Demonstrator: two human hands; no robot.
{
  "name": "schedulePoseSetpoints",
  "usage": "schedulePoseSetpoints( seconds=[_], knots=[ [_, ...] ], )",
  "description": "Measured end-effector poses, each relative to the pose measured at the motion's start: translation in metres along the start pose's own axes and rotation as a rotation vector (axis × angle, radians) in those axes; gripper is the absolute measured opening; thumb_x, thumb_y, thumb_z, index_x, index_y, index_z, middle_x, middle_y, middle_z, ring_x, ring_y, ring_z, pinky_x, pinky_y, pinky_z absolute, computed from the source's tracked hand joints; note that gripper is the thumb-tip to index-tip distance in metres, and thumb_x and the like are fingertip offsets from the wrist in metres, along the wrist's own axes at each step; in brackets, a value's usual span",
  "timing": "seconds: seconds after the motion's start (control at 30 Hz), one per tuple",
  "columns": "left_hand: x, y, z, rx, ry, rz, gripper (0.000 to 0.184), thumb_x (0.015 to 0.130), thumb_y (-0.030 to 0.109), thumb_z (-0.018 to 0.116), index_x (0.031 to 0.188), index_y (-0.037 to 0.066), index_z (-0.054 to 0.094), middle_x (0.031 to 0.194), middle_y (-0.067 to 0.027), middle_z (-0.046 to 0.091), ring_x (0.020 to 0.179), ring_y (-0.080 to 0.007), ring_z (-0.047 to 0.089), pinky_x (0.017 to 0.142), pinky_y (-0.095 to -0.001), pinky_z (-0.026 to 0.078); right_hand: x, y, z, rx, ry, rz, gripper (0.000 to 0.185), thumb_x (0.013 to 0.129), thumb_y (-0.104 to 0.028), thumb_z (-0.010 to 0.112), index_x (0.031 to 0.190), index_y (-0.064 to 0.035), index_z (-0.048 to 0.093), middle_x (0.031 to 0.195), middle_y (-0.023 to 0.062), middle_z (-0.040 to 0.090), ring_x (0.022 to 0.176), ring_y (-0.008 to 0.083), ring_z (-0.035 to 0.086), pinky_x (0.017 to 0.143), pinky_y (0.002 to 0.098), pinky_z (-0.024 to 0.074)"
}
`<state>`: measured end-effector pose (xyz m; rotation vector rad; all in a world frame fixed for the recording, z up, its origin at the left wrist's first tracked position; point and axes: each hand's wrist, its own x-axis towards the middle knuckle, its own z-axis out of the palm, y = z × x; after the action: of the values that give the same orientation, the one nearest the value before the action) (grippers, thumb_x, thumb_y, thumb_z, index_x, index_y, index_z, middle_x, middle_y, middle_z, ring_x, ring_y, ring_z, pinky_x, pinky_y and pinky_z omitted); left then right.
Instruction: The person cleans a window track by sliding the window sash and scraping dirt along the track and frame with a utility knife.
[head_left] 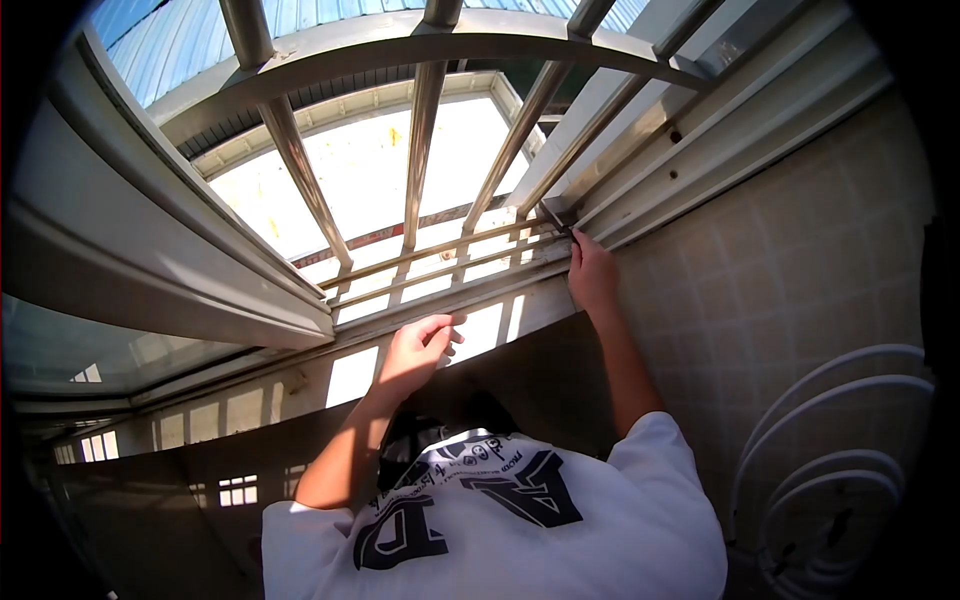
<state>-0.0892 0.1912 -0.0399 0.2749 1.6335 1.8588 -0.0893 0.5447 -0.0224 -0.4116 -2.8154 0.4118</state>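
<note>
My right hand [594,272] is at the right corner of the window frame, with its fingers closed on a thin dark tool [562,224]. The tool reaches into the corner of the window track [440,272]; its tip and exact kind are hard to make out. On the sunlit sill [352,374], my left hand [418,352] rests with loosely bent fingers apart and nothing visible in them. Metal window bars [413,150] rise just beyond the track.
A sliding window panel [150,220] stands at the left. Tiled wall [750,240] runs along the right side, with white curved tubes [835,385] low down beside it. Outside, beyond the bars, lie a pale flat surface [350,160] and blue corrugated roofing [185,45].
</note>
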Motion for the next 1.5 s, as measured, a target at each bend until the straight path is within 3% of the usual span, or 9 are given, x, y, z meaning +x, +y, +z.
schedulePoseSetpoints(
  seconds=[0.07, 0.17, 0.37, 0.67, 0.77, 1.03, 1.07, 1.3, 1.5],
  knots=[
    [-0.001, -0.004, 0.0, 0.006, 0.013, 0.011, 0.03, 0.105, 0.016, 0.056, 0.127, 0.0, 0.069, 0.099, -0.004, 0.075, 0.082, -0.0089, 0.063, 0.075, -0.0245, 0.052, -0.001, -0.004, -0.006, -0.162, -0.002, 0.151, 0.033, 0.1, -0.019, 0.058, 0.129, -0.0073, 0.068, 0.114, 0.0225, 0.072, 0.105, 0.0425, 0.068, 0.09, 0.0511, 0.0547],
    [0.0, -0.002, -0.001, 0.008, 0.014, 0.001, 0.03, 0.105, 0.015, 0.056, 0.126, -0.001, 0.069, 0.099, -0.0044, 0.075, 0.082, -0.0093, 0.062, 0.076, -0.025, 0.052, -0.003, -0.001, 0.0, 0.132, 0.134, -0.041, 0.029, 0.098, -0.015, 0.062, 0.123, -0.0018, 0.071, 0.108, 0.0242, 0.073, 0.1, 0.0429, 0.069, 0.085, 0.0478, 0.0555],
    [-0.001, -0.008, -0.006, -0.036, 0.02, 0.032, 0.03, 0.104, 0.014, 0.057, 0.125, -0.004, 0.068, 0.099, -0.007, 0.074, 0.083, -0.0101, 0.062, 0.078, -0.0261, 0.052, -0.032, -0.022, -0.024, 0.195, 0.103, -0.025, 0.028, 0.099, -0.014, 0.061, 0.121, -0.001, 0.072, 0.106, 0.0238, 0.073, 0.098, 0.0427, 0.07, 0.082, 0.0452, 0.0566],
    [-0.007, -0.002, -0.004, -0.061, 0.024, 0.017, 0.03, 0.104, 0.012, 0.058, 0.127, -0.005, 0.068, 0.099, -0.0073, 0.073, 0.084, -0.0098, 0.061, 0.08, -0.0262, 0.052, -0.034, -0.044, 0.005, -0.253, 0.061, -0.167, 0.028, 0.097, -0.013, 0.063, 0.124, -0.0054, 0.067, 0.082, 0.0167, 0.067, 0.069, 0.0379, 0.065, 0.062, 0.0477, 0.0521],
    [-0.01, 0.003, -0.005, -0.053, 0.044, -0.007, 0.03, 0.104, 0.012, 0.058, 0.128, -0.005, 0.068, 0.101, -0.0066, 0.072, 0.084, -0.0097, 0.061, 0.081, -0.0261, 0.052, -0.033, -0.053, 0.031, 0.103, 0.231, -0.533, 0.021, 0.098, -0.017, 0.063, 0.116, -0.0059, 0.066, 0.079, 0.0159, 0.066, 0.064, 0.0398, 0.064, 0.057, 0.0469, 0.0505],
    [-0.02, 0.008, -0.015, 0.055, 0.047, -0.036, 0.034, 0.103, 0.015, 0.054, 0.13, -0.001, 0.068, 0.103, -0.004, 0.072, 0.087, -0.0105, 0.063, 0.08, -0.0255, 0.052, -0.029, -0.067, 0.014, -0.009, 0.153, -0.123, 0.024, 0.101, -0.024, 0.056, 0.114, -0.0081, 0.069, 0.087, 0.0182, 0.07, 0.079, 0.0426, 0.068, 0.066, 0.0489, 0.0537],
    [-0.019, 0.007, -0.016, 0.063, 0.052, -0.037, 0.034, 0.103, 0.015, 0.053, 0.131, 0.0, 0.068, 0.103, -0.0039, 0.072, 0.087, -0.0105, 0.063, 0.08, -0.0254, 0.052, -0.026, -0.061, 0.014, -0.037, 0.038, -0.132, 0.026, 0.096, -0.009, 0.064, 0.121, -0.0057, 0.07, 0.09, 0.0182, 0.07, 0.081, 0.0413, 0.068, 0.069, 0.0479, 0.0546],
    [-0.021, 0.007, -0.016, 0.012, 0.047, -0.047, 0.033, 0.104, 0.015, 0.054, 0.13, 0.0, 0.069, 0.102, -0.0037, 0.071, 0.085, -0.0089, 0.061, 0.079, -0.0243, 0.051, -0.047, -0.076, -0.009, 0.369, 0.1, -0.139, 0.027, 0.095, -0.01, 0.065, 0.122, -0.004, 0.07, 0.085, 0.0169, 0.07, 0.075, 0.038, 0.067, 0.064, 0.0442, 0.0535],
    [-0.028, 0.01, -0.018, 0.031, 0.08, -0.038, 0.033, 0.104, 0.016, 0.054, 0.129, 0.0, 0.069, 0.101, -0.0041, 0.072, 0.085, -0.0094, 0.062, 0.08, -0.0253, 0.052, -0.066, -0.092, -0.013, 0.012, 0.113, -0.26, 0.034, 0.093, -0.012, 0.068, 0.127, -0.0135, 0.07, 0.088, 0.0125, 0.07, 0.074, 0.0359, 0.067, 0.064, 0.0462, 0.0537]
  ],
)
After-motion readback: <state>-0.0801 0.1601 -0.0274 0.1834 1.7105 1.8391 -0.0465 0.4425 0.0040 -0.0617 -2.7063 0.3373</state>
